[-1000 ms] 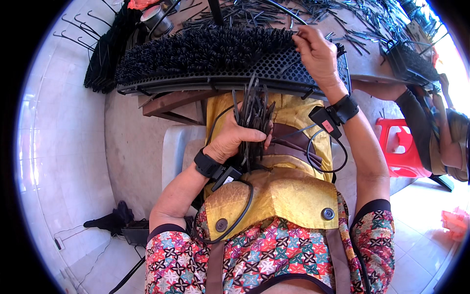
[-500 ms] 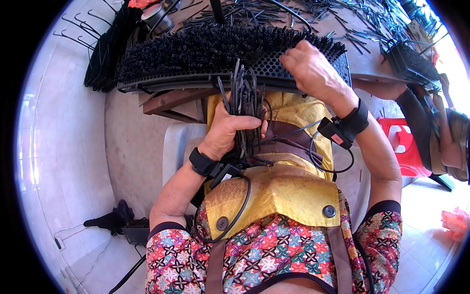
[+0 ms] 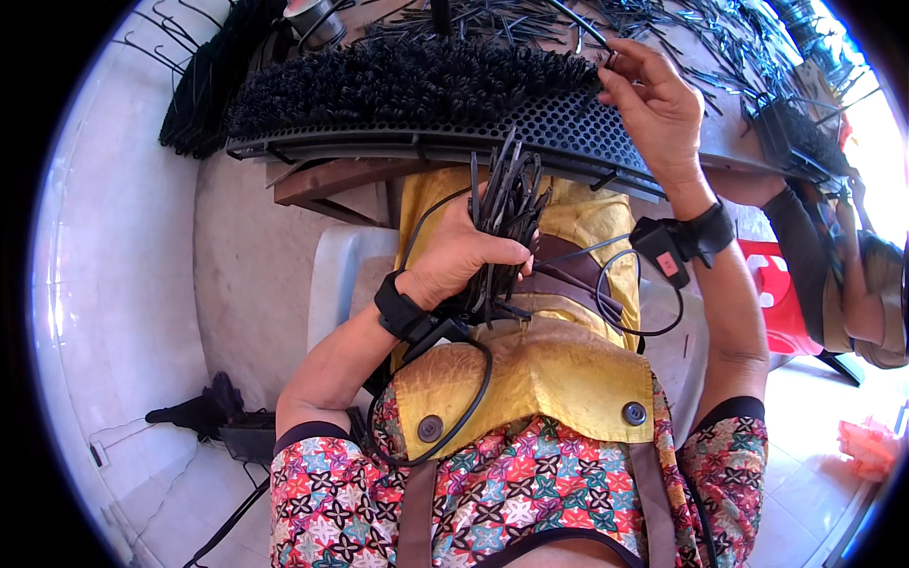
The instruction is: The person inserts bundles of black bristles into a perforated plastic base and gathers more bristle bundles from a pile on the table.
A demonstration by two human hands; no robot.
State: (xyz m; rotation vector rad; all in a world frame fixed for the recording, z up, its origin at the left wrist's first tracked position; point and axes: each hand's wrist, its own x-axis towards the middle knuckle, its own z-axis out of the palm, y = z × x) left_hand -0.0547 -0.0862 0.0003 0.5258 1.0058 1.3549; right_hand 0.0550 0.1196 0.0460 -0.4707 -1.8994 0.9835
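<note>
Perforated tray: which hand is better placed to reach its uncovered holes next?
Likely the right hand: it is at the right end of the perforated tray, near the uncovered holes, and carries no bundle. The left hand is closer to the body, closed around a bundle of black strips.

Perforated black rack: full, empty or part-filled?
Part-filled: black strips stand packed over much of the rack, but bare holes show along its front and toward its right end.
</note>
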